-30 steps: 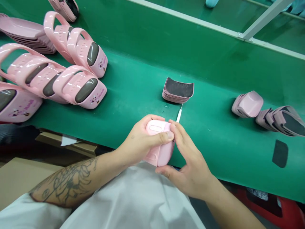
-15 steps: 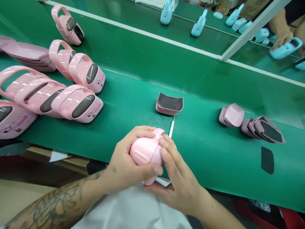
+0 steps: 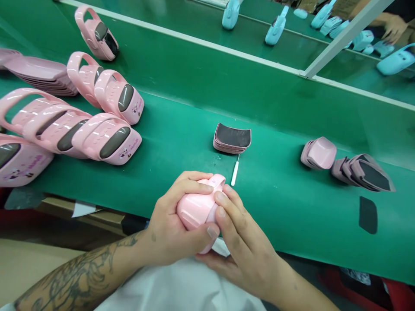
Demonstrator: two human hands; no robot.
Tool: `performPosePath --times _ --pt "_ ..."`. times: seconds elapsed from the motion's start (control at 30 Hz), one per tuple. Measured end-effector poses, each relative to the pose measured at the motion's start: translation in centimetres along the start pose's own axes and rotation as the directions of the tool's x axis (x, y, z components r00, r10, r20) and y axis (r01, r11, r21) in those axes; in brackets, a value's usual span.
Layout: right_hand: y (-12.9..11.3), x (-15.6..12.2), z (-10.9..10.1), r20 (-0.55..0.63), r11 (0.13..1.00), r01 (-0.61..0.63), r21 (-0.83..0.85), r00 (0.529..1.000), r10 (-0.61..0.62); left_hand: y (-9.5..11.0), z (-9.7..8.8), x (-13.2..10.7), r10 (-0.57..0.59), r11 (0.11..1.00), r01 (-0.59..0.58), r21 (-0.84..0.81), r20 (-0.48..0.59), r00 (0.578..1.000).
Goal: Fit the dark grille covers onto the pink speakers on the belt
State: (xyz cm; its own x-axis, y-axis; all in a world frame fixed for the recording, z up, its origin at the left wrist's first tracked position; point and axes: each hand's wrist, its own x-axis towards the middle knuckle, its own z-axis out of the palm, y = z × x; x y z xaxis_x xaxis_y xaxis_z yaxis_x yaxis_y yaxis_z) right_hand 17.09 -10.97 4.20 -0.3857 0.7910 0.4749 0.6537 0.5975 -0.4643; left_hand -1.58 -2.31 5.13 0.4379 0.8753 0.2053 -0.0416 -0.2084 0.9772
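Observation:
A rounded pink plastic housing (image 3: 193, 209) with a small loop handle sits between both my hands at the front of the bench. My left hand (image 3: 171, 229) wraps its left side, fingers over the top and thumb across the near face. On the other side, my right hand (image 3: 248, 244) presses its fingertips against the housing's right face, with the thumb underneath. My fingers hide that right face. Just beyond lies a white-handled pick tool (image 3: 235, 172) with a thin tip, beside a stack of curved pink panels with dark faces (image 3: 232, 137).
Pink handled units with dark windows (image 3: 115, 142) crowd the left, near stacked pink trays (image 3: 40, 71). To the right lie pink pieces (image 3: 320, 153), dark-backed pieces (image 3: 369, 172) and a flat black pad (image 3: 368, 215). Behind the divider are blue units (image 3: 275, 26) and a co-worker's hand (image 3: 394, 28).
My right fingers have slid slightly left and down over the housing, still pressing. The view has shifted a little. Behind the divider, the co-worker's hand has moved off a blue unit.

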Motion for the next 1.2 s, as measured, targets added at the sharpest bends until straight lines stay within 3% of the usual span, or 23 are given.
performPosePath --times 0.17,0.27,0.43,0.63,0.87,1.0,1.1,1.2 --pt "0.9 0.4 0.1 -0.015 0.998 0.008 0.063 1.000 -0.007 -0.4 -0.3 0.5 -0.055 0.997 0.054 -0.059 -0.013 0.998" --pt "1.5 0.6 0.0 -0.014 0.996 -0.016 0.091 1.000 0.018 -0.4 -0.3 1.0 -0.184 0.977 0.180 -0.113 -0.019 0.983" --pt "2.4 0.6 -0.9 0.048 0.985 -0.134 0.109 0.990 0.129 0.1 0.5 2.0 -0.467 0.856 0.474 -0.206 0.082 0.880" --pt "2.2 0.2 -1.2 0.105 0.983 -0.153 0.105 0.984 0.142 0.7 0.9 2.3 -0.586 0.784 0.583 -0.215 0.054 0.808" --pt "0.7 -1.0 -0.2 0.024 0.986 -0.106 0.125 0.994 0.104 1.3 0.7 0.4 -0.573 0.813 0.567 -0.132 -0.012 0.820" --pt "0.7 -1.8 0.8 -0.001 0.987 -0.105 0.120 0.994 0.106 0.9 0.8 -0.7 -0.514 0.857 0.510 -0.081 -0.056 0.856" --pt "0.7 -2.6 1.8 0.025 0.992 -0.089 0.089 0.996 0.087 0.4 0.8 -1.6 -0.487 0.873 0.485 -0.039 -0.050 0.872" --pt "0.4 -3.3 2.4 0.007 0.996 -0.073 0.060 0.997 0.073 -0.1 0.8 -2.0 -0.506 0.863 0.506 -0.019 -0.023 0.862"
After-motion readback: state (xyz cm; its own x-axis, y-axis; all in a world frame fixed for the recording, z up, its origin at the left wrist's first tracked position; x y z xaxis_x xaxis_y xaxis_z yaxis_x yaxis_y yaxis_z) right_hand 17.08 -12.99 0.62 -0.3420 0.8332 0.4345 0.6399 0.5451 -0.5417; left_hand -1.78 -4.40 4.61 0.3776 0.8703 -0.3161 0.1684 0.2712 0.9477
